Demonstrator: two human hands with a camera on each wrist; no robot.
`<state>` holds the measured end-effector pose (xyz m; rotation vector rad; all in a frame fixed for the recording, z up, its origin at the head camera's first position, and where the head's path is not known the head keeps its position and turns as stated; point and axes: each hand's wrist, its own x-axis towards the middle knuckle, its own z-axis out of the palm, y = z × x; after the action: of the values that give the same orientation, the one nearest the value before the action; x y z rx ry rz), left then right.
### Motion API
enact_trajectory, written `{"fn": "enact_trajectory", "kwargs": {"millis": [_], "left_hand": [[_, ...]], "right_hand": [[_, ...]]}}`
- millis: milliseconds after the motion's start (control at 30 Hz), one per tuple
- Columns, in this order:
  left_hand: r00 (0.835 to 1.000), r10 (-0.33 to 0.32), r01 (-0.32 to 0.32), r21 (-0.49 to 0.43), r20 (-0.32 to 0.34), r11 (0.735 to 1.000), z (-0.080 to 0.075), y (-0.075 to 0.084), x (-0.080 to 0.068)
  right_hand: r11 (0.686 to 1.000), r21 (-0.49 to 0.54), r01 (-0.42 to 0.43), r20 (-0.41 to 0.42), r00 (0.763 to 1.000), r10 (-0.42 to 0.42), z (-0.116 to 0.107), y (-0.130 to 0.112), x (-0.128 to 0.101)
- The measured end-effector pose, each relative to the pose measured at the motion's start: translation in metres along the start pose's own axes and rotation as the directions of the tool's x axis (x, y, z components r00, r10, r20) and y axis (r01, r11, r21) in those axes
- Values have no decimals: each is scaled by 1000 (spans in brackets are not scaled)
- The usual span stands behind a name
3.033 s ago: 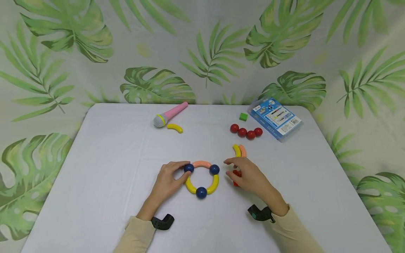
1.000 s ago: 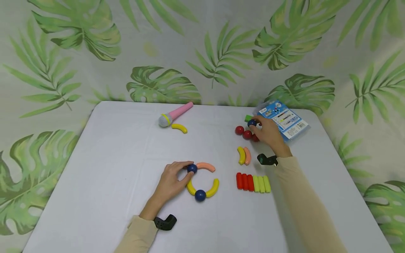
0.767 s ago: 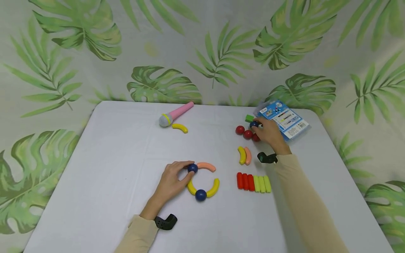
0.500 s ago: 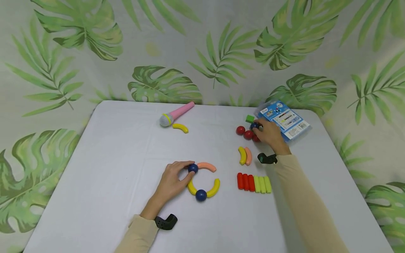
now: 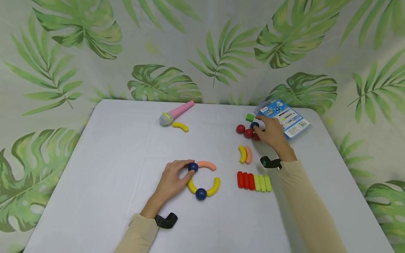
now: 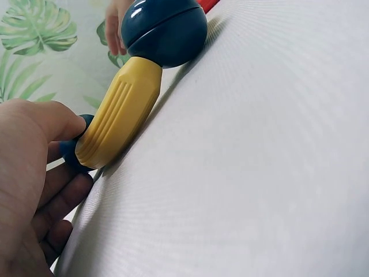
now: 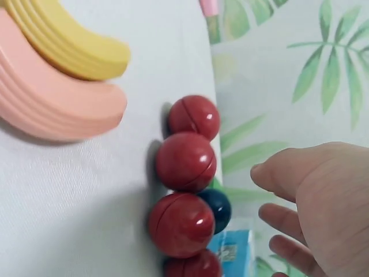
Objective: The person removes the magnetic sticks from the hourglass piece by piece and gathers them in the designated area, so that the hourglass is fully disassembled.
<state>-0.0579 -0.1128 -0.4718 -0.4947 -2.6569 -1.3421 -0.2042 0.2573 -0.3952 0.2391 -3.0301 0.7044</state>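
Note:
My left hand (image 5: 171, 177) pinches a dark blue ball (image 5: 193, 167) between thumb and fingers. It joins a yellow curved stick (image 5: 191, 186) and a salmon curved stick (image 5: 207, 165). Below, a second blue ball (image 5: 201, 194) links that yellow stick to another yellow curved stick (image 5: 213, 187), leaving a gap at the ring's upper right. At the back right, my right hand (image 5: 272, 131) has thumb and fingers spread beside a third blue ball (image 5: 254, 125), which sits behind a row of red balls (image 5: 248, 133). The right wrist view shows the fingers apart from that blue ball (image 7: 218, 211).
A green block (image 5: 250, 117) and a blue-labelled package (image 5: 286, 118) lie near the right hand. Closer in are a yellow and salmon stick pair (image 5: 242, 154), then straight red sticks (image 5: 245, 180) and lime sticks (image 5: 262, 183). A toy microphone (image 5: 178, 112) and yellow stick (image 5: 180, 127) lie back left.
The right hand took the ring's right blue ball to the red balls and has now let go, its fingers opening and drawing back slightly. The left hand keeps its pinch.

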Motion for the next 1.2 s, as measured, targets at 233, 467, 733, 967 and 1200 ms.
{"fn": "enact_trajectory", "kwargs": {"millis": [233,467,733,967,1200], "left_hand": [[1000,-2,2,8,-3,1000,0,0,1],[1000,-11,11,5,-7,1000,-1,0,0],[1000,-15,15,8,-4,1000,-1,0,-1],[1000,-18,18,-1,-1,1000,-1,1,-1],[1000,-10,10,2,8,1000,0,2,0]], "right_hand": [[984,41,172,29,985,-173,11,-27,-24],[960,75,270,127,952,-278,31,-63,-49],[940,98,326,213,916,-340,52,-95,-71],[922,110,371,271,882,-387,73,-114,-81],[927,122,355,267,888,-375,81,-124,-85]]}}
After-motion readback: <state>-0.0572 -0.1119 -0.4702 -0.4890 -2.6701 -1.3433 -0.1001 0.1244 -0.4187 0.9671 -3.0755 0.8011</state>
